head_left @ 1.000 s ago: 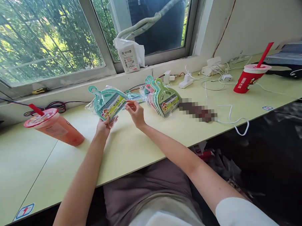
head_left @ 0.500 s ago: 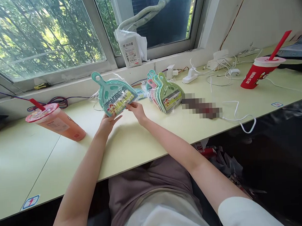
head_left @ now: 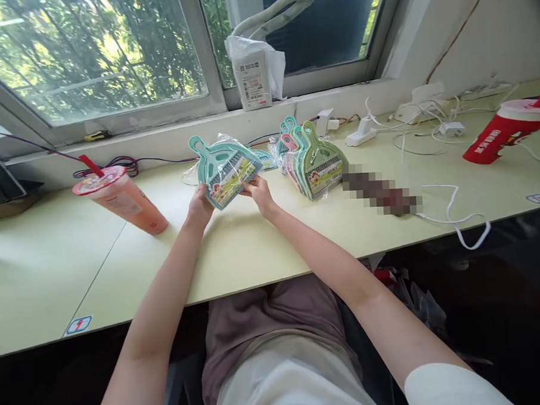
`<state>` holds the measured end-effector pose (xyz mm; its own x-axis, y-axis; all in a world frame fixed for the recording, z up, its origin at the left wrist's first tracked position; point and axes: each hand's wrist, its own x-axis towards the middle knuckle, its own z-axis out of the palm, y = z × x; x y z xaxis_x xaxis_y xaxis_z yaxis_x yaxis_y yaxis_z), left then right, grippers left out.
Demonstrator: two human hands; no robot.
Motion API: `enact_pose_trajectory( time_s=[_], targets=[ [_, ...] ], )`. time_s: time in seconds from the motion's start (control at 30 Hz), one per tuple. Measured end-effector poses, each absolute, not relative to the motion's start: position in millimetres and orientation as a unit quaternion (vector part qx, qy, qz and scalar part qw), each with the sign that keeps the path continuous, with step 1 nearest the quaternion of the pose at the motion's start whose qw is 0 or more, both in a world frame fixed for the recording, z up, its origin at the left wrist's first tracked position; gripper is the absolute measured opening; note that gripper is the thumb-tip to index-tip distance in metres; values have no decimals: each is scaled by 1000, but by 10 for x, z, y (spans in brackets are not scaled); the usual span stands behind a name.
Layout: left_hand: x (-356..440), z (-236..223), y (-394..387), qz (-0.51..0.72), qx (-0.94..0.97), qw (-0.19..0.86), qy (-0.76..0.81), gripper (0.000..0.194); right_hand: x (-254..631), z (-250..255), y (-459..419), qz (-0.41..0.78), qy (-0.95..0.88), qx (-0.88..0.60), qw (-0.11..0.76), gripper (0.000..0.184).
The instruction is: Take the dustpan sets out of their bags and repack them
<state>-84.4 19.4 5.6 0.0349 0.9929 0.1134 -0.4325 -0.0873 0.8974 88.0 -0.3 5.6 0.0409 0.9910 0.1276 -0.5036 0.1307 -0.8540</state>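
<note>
A teal dustpan (head_left: 226,162) in clear plastic wrap, with a brush and a printed label on its front, is held up above the table. My left hand (head_left: 201,204) grips its lower left edge, fingers partly hidden behind it. On the lower right edge, my right hand (head_left: 259,194) pinches the wrapped dustpan. To the right stands a row of several wrapped dustpans (head_left: 318,158), green, teal and pink, leaning together. Another wrapped teal piece (head_left: 264,159) lies behind the held one, mostly hidden.
A pink drink cup (head_left: 127,200) tilts in view at left, and a red cup (head_left: 488,136) stands far right. White cables (head_left: 472,217) and a power strip (head_left: 360,133) lie on the right. A boxed package (head_left: 252,81) sits on the sill. A blurred-out item lies beside the dustpans.
The camera view has turned left, so things appear farther right. My left hand has shifted from the dustpan's bottom to its left edge, and the dustpan is turned slightly.
</note>
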Motion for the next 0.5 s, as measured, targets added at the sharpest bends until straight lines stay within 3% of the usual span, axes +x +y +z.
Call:
enact_pose_trajectory(
  time_s=[0.27,0.5],
  targets=[
    [-1011,4,330,692,335,540,341,22,830,79,-67,577,-404,-354,615,9],
    [-1201,53,323,725,263,524,361,34,899,82,-96,576,-390,-373,614,19]
  ],
)
